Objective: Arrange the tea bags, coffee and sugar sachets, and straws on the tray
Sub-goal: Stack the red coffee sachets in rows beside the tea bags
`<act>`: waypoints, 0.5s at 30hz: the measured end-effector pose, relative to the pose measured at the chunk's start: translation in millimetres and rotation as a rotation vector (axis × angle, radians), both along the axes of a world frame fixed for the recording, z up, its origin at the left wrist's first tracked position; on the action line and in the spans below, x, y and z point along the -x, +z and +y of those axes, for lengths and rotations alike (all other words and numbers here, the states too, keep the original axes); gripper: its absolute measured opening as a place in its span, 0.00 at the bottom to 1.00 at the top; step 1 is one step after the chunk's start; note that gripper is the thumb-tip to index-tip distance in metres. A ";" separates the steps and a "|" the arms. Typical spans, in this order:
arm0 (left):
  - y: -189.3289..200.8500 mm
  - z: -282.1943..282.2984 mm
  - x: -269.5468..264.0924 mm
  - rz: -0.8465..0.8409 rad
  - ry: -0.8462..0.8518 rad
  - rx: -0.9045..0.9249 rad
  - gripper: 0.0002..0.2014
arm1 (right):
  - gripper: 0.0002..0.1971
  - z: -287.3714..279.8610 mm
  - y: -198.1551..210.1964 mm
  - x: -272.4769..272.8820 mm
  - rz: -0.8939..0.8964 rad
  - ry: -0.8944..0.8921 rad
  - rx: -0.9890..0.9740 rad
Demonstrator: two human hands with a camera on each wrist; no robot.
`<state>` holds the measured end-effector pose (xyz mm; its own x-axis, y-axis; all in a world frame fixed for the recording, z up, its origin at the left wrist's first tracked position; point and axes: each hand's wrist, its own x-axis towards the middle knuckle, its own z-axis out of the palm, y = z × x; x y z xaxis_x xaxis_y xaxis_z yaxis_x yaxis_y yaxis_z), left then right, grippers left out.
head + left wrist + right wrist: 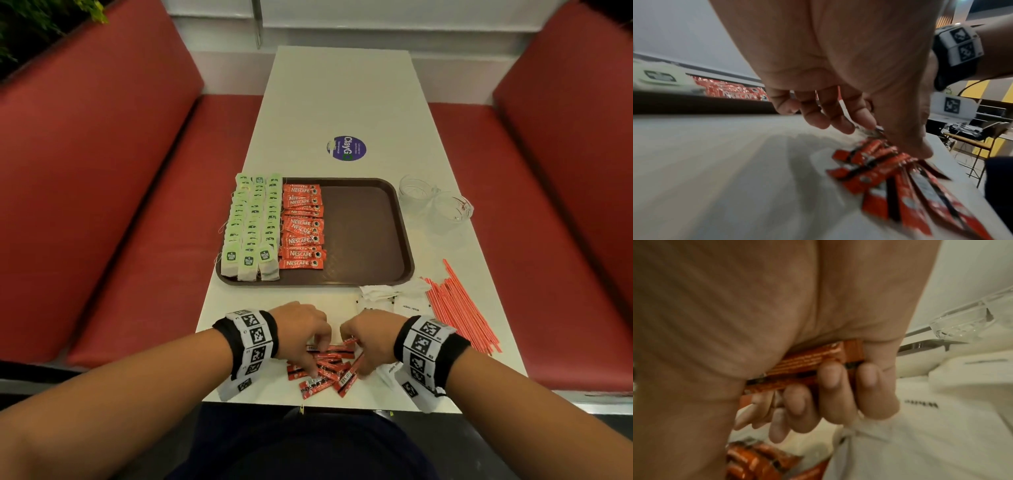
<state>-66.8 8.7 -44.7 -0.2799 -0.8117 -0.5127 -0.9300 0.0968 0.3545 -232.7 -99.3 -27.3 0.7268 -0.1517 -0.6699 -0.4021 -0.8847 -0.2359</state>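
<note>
A brown tray holds three columns of green tea bags at its left and a column of red coffee sachets beside them. Loose red coffee sachets lie in a pile near the table's front edge. Both hands work over that pile. My left hand pinches coffee sachets from the pile between thumb and curled fingers. My right hand grips a small bundle of coffee sachets in its curled fingers. White sugar sachets and red-striped straws lie at the right.
Two clear glass cups stand on the table right of the tray. The tray's right half is bare. Red bench seats flank the white table. A round purple sticker sits behind the tray.
</note>
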 end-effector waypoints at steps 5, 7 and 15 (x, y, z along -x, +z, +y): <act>-6.9 2.0 4.0 -0.045 -0.032 -0.019 0.17 | 0.16 8.2 -8.4 -1.9 -0.005 0.028 0.099; -5.0 -0.4 -0.9 -0.051 -0.013 -0.014 0.16 | 0.11 9.3 -8.8 -4.3 -0.042 0.008 0.121; 2.1 -2.5 -31.3 -0.048 0.134 0.051 0.12 | 0.09 6.6 -7.5 -28.8 -0.135 -0.071 0.128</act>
